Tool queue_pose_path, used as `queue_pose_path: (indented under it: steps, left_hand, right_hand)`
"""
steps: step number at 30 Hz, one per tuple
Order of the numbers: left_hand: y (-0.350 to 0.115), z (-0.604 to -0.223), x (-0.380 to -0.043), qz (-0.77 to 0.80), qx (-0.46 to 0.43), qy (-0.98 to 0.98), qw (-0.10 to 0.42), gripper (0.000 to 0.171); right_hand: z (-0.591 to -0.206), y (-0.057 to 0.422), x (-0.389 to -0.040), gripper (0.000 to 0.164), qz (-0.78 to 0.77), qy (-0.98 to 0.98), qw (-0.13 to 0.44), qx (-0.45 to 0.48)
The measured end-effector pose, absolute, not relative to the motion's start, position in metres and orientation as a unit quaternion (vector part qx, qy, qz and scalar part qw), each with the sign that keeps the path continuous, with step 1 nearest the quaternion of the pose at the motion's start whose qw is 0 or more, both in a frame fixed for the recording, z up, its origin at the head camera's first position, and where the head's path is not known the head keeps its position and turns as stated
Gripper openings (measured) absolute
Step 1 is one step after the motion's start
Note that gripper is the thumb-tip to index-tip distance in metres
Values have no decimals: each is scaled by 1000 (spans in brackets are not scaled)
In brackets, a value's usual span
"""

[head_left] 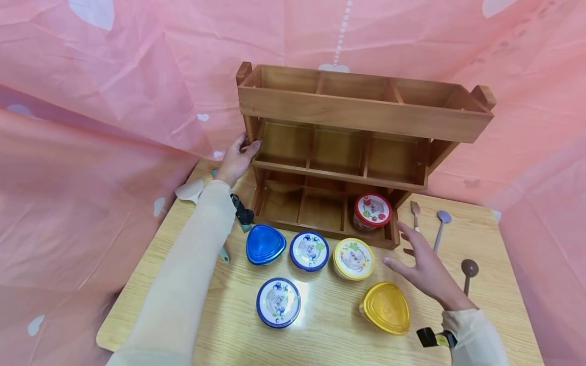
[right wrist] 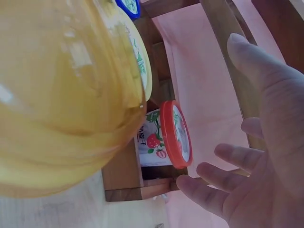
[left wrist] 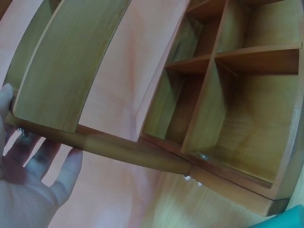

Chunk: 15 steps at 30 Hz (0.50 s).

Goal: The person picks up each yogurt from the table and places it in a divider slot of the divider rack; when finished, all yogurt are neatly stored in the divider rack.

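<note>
A three-tier wooden shelf (head_left: 366, 114) stands at the back of the table. My left hand (head_left: 235, 160) grips its left side at the middle tier; in the left wrist view the thumb lies in front and the fingers (left wrist: 69, 173) reach behind the side post. My right hand (head_left: 423, 264) holds nothing. Its fingers are spread beside the bottom tier's right end, apart from a red-lidded tub (head_left: 373, 211) with strawberries printed on it. That tub sits in the bottom right compartment. Nearest below the hand are a yellow-lidded round tub (head_left: 354, 259) and a yellow rounded-triangle container (head_left: 386, 307).
Before the shelf lie a blue rounded-triangle container (head_left: 265, 245) and two blue-lidded tubs, one near the shelf (head_left: 309, 251) and one closer (head_left: 278, 303). A fork (head_left: 415, 213), a purple spoon (head_left: 442, 223) and a brown spoon (head_left: 469, 269) lie right; a white spatula (head_left: 189, 190) lies left.
</note>
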<state>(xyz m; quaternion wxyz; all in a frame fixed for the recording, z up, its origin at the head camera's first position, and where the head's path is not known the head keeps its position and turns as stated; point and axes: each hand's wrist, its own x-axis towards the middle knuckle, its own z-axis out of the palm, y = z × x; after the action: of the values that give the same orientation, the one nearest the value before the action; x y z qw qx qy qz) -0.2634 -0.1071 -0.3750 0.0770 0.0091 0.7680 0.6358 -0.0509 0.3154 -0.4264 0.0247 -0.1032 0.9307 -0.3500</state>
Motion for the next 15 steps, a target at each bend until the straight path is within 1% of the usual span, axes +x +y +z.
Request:
queue_pose_path:
  steps: [4,7,10,15]
  left_hand:
    - [-107,-374,-263,634,8,770,75,61]
    - [-108,-385,-270,629,14,774,66,62]
    - [-109,-387,-271,627,20,776,64,62]
    - [-108,-384,-269,628,18,775,68,62]
  right_hand:
    - [-428,314,-34,86,-355,929,18,-101]
    - [-432,313,-19,86,-366,926,11,-91]
    - [-437,313,-5,89,-378,922,0,-78]
    - [-447,313,17,94,-405,913,4,-57]
